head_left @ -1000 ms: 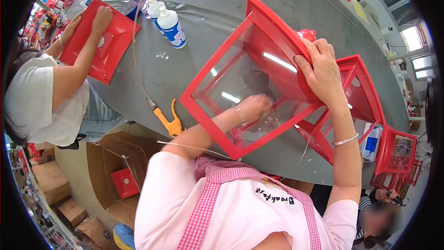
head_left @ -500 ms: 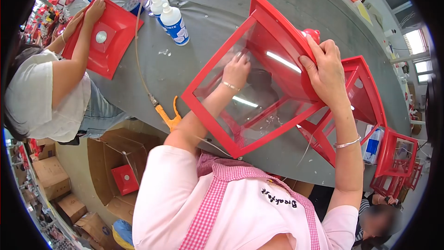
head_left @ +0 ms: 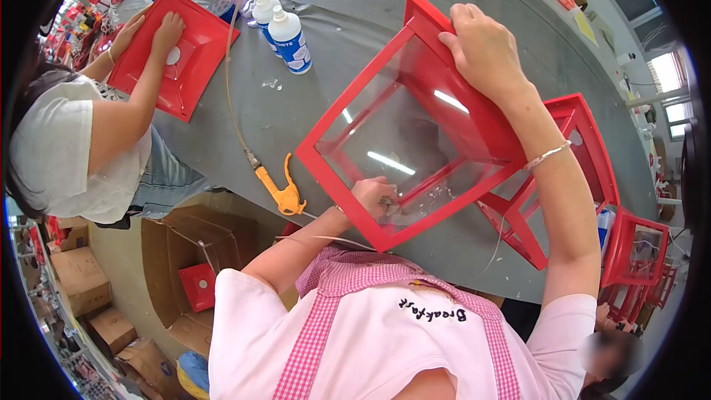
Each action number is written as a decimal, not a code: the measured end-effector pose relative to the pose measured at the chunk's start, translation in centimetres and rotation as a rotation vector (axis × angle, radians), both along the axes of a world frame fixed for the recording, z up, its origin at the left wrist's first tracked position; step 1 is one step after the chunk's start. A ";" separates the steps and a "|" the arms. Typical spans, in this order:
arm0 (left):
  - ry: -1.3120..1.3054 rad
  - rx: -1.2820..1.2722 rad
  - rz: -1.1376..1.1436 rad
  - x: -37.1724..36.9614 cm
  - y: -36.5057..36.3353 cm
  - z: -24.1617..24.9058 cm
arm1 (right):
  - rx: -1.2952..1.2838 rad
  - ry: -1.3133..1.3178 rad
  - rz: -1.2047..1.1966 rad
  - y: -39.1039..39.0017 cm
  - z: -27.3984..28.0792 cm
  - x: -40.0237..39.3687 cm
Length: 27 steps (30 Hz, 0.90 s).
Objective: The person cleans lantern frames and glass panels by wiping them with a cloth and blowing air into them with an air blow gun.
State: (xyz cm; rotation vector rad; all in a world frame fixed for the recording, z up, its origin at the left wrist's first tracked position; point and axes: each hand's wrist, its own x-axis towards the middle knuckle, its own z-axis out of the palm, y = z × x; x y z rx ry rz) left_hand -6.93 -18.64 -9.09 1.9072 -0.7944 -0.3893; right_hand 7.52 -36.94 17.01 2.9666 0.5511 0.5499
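Observation:
A large red lantern-like frame (head_left: 426, 232) with clear panes is held tilted above the grey table. My right hand (head_left: 485, 48) grips its upper red rim, fingers over the edge. Low within the frame's outline, near its lower left corner, is my left hand (head_left: 372, 197), its fingers curled together. What it holds, if anything, is too small to tell, and so is which side of the pane it is on. A yellow air gun (head_left: 281, 191) on a hose lies left of the frame. Behind the frame, to the right, stands another red frame (head_left: 601, 159).
White-and-blue bottles (head_left: 289, 43) stand at the back, beside rolls of tape. On the left a co-worker (head_left: 74, 144) handles a red square panel (head_left: 196, 37). More red frames (head_left: 635, 248) are at the right. An open cardboard box (head_left: 167, 259) sits below the table, left.
My left hand has moved down and back towards me inside the frame's outline. My right hand has shifted up and left along the rim. The co-worker's hand has moved on the red panel.

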 end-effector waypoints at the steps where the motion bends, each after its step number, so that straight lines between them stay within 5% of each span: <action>1: -0.059 0.011 0.034 0.5 0.3 -0.3 | -0.001 -0.002 0.009 0.2 0.7 -0.2; 7: -0.267 0.187 0.354 4.7 2.7 2.2 | 0.347 -0.285 0.026 -2.6 3.3 -8.4; 14: -0.482 0.401 0.451 4.4 1.9 -1.2 | 0.640 -0.102 -0.236 -10.6 -4.7 -16.4; 18: -0.484 0.494 0.450 6.8 -2.3 -1.5 | 0.571 0.069 -0.401 -12.8 -5.9 -18.3; 23: -0.630 0.220 0.545 14.9 -10.3 -1.2 | 0.684 0.250 -0.569 -11.3 -1.6 -18.2; 27: -0.517 -0.130 0.511 14.8 -14.8 -2.5 | 0.771 0.194 -0.318 -10.7 1.8 -17.9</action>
